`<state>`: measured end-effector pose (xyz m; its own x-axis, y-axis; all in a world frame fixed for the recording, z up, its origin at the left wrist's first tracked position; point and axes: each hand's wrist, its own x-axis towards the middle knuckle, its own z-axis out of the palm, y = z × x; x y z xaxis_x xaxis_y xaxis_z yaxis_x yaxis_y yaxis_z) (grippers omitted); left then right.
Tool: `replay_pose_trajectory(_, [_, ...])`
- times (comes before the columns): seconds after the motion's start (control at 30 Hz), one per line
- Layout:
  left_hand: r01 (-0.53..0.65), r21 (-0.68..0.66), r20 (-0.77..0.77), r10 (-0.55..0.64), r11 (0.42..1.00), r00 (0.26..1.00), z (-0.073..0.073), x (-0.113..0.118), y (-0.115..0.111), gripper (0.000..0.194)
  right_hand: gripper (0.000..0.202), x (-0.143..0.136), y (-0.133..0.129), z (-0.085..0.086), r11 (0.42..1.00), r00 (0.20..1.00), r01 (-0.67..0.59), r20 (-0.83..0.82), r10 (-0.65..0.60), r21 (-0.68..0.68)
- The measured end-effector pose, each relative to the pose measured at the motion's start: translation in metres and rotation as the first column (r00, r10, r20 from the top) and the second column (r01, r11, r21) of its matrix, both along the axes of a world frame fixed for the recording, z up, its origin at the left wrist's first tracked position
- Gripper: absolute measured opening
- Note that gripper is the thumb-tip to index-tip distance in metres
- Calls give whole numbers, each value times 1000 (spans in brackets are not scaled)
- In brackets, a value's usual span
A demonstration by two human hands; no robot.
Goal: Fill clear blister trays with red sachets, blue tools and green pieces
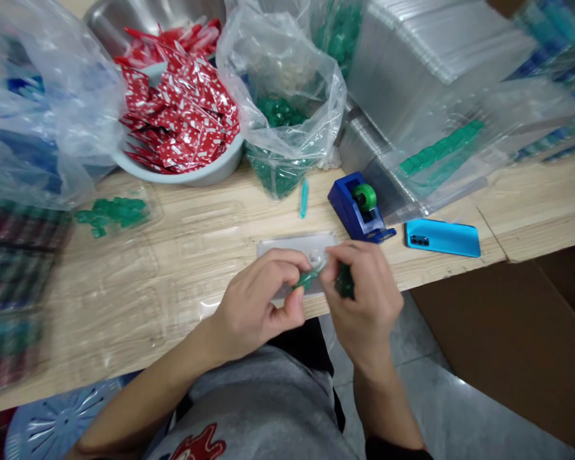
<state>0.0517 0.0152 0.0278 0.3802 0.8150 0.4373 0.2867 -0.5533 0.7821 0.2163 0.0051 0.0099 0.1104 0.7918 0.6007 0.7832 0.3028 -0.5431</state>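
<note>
Both hands are close together over the front edge of the wooden table (253, 223). My left hand (259, 297) pinches a small green translucent piece (306, 278) between thumb and fingers. My right hand (363, 291) is closed, its fingertips at the right end of that piece, and dark green material (345, 281) shows inside its curled fingers. Beneath the hands lies a pale flat sheet or tray (287, 243), partly covered by them. A blue tape dispenser (347, 206) with green tape stands just behind my right hand. Behind the sheet lies a slim turquoise piece (304, 198).
A bowl (191, 176) of red packets and an open plastic bag (292, 137) of green pieces stand at the back. Clear trays (407, 64) are stacked at the right, near a blue phone (443, 237). Green pieces (112, 214) and clear trays (206, 233) lie at the left.
</note>
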Motion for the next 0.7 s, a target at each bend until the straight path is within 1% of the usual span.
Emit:
replay_pose_trajectory(0.03, [-1, -25, 19, 1, 1000, 1000, 0, -1, -1, 16, 16, 6, 3, -3, 995, 995, 100, -32, -99, 13])
replay_pose_trajectory(0.07, [-3, -67, 40, 5, 998, 999, 0, -3, -3, 16, 15, 13, 5, -5, 982, 978, 189, -87, -189, -2])
replay_pose_trajectory(0.1, [-9, -123, 63, 16, 992, 998, 0, -4, -3, 16, 13, 18, 5, -7, 969, 955, 245, -161, -249, -44])
replay_pose_trajectory(0.13, [-19, -187, 87, 36, 982, 996, -1, -6, -4, 15, 12, 22, 3, -6, 966, 935, 233, -248, -254, -113])
replay_pose_trajectory(0.17, [-31, -247, 116, 62, 968, 991, -3, -7, -3, 14, 11, 23, 1, -4, 970, 916, 156, -340, -213, -188])
replay_pose_trajectory(0.2, [-39, -303, 147, 88, 952, 985, -5, -7, -2, 13, 10, 22, -3, -1, 967, 893, 23, -430, -133, -252])
replay_pose_trajectory(0.23, [-37, -345, 182, 106, 938, 978, -6, -7, -1, 12, 8, 18, -8, 3, 949, 860, -135, -510, -32, -286])
replay_pose_trajectory(0.27, [-26, -373, 216, 114, 927, 970, -8, -6, 0, 11, 6, 12, -13, 7, 917, 815, -275, -576, 62, -290])
replay_pose_trajectory(0.3, [-6, -390, 245, 110, 921, 963, -8, -5, 1, 10, 5, 6, -17, 11, 881, 770, -383, -623, 138, -278])
replay_pose_trajectory(0.33, [17, -402, 265, 99, 915, 959, -9, -4, 1, 10, 6, 1, -19, 13, 855, 734, -449, -653, 187, -259])
replay_pose_trajectory(0.37, [42, -411, 280, 82, 911, 957, -8, -3, 1, 10, 6, -4, -21, 15, 846, 713, -477, -668, 212, -240])
replay_pose_trajectory(0.4, [69, -418, 288, 60, 906, 956, -8, -3, 0, 11, 7, -8, -22, 15, 848, 706, -479, -673, 219, -227])
replay_pose_trajectory(0.47, [126, -425, 290, 3, 896, 957, -5, -4, -1, 12, 13, -10, -23, 14, 861, 713, -461, -668, 213, -217])
replay_pose_trajectory(0.53, [165, -431, 280, -42, 887, 959, -3, -5, -2, 12, 17, -8, -22, 11, 859, 708, -466, -672, 217, -214])
replay_pose_trajectory(0.6, [172, -439, 265, -56, 882, 963, -3, -6, -3, 12, 15, -5, -21, 10, 841, 683, -495, -696, 219, -221])
replay_pose_trajectory(0.7, [153, -438, 265, -35, 886, 964, -5, -5, -3, 14, 6, -1, -20, 9, 802, 622, -544, -760, 189, -246])
